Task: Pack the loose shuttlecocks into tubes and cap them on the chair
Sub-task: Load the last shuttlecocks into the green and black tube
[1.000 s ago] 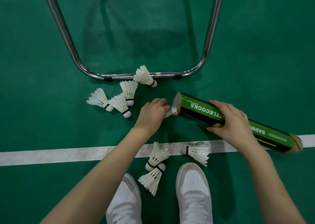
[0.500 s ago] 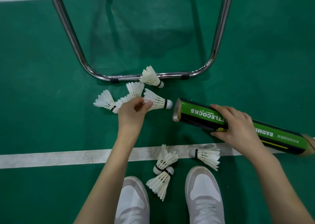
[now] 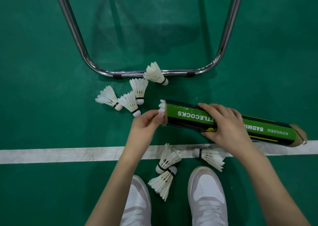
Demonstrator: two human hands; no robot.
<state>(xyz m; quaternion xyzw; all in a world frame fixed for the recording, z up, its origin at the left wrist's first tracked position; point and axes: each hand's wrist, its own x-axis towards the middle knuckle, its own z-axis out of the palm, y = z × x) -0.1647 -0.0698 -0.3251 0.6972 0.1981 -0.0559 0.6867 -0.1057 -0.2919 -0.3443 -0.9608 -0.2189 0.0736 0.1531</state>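
Two bare hands are working at a green and black shuttlecock tube [image 3: 228, 122] lying nearly level just above the court floor [image 3: 34, 71]. The right hand [image 3: 222, 122] is gripping the tube around its middle, fingers curled over the top and thumb underneath. The left hand [image 3: 146, 122] is pinching the feather end of a shuttlecock [image 3: 161, 106] that is sitting almost wholly inside the tube's open left mouth, only the white feather tips showing.

Beyond the left hand, four loose shuttlecocks are lying on the floor: two [image 3: 118, 101] side by side, a third [image 3: 139, 90] just beside them, and a fourth [image 3: 155, 74] resting against the chrome chair frame [image 3: 172, 72]. Nearer the body, two crossed shuttlecocks [image 3: 166, 170] are touching at their corks, and another [image 3: 210, 157] is lying on the white court line [image 3: 68, 154] under the right wrist. Two white sneakers [image 3: 206, 200] are standing at the bottom edge.
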